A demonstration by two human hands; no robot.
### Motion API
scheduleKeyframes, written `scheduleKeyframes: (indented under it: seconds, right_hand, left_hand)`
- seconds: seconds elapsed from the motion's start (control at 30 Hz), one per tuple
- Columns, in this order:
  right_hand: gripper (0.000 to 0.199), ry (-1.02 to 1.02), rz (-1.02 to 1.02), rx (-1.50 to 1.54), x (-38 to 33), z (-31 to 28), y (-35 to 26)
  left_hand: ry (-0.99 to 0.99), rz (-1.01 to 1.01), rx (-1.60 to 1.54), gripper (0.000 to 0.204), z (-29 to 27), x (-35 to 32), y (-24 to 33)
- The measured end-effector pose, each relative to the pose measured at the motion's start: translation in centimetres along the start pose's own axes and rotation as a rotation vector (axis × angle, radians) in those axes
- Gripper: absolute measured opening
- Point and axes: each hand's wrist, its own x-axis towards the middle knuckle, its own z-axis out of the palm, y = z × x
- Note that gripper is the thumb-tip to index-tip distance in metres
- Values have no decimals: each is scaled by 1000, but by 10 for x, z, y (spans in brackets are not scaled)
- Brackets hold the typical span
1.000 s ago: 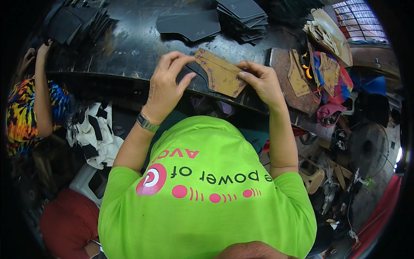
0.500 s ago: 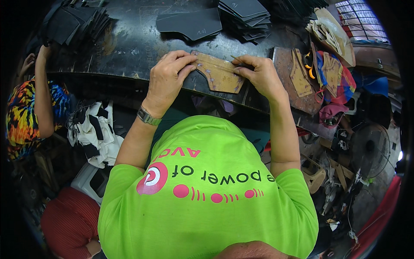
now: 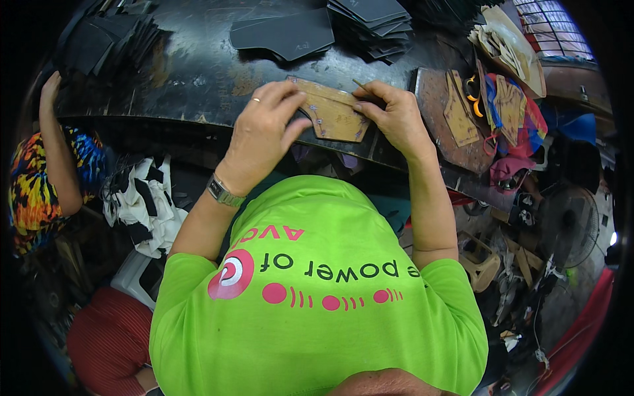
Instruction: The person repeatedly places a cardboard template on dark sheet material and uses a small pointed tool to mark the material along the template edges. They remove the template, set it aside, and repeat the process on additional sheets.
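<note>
Tan template (image 3: 340, 120) over table (image 3: 198, 82), can't tell if flat on it. L hand (image 3: 261, 135) at template's L end: fingers half-curled, thumb apart, nothing pinched. R hand (image 3: 396, 119) by template's R edge, thumb & index nearly together, thin stick (image 3: 358, 84) held. Dk panel pile (image 3: 371, 28) beyond template; orange-handled scissors (image 3: 471, 96) to its R.

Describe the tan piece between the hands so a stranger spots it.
Find the dark worktable, then its near edge above the green shirt. Between the left hand and right hand is a flat tan piece with a curved notch and purplish marks. Unlike the similar tan pieces on the right, it has a hand at each end.
</note>
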Motion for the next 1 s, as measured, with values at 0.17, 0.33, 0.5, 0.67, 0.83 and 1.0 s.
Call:
scheduleKeyframes:
  seconds: [0.17, 0.33, 0.5, 0.67, 0.83, 1.0]
  right_hand:
    - [28, 59, -15, -59, -4, 2, 2]
    - [23, 107, 36, 43, -13, -11, 13]
    - [17, 174, -40, 58, -20, -11, 25]
    - [16, 199, -66, 30, -19, -8, 26]
    - [15, 187, -55, 35, -16, -10, 21]
    - [15, 174, -30, 4, -13, -11, 19]
  left_hand:
    - [-100, 52, 108, 48, -5, -8, 14]
    - [-136, -7, 120, 48, -5, -4, 15]
    - [-116, -26, 92, 48, -3, -4, 17]
    - [-96, -51, 67, 46, -2, -5, 17]
    - [-90, -23, 81, 47, -2, -4, 16]
    - [-111, -20, 89, 48, -3, -1, 18]
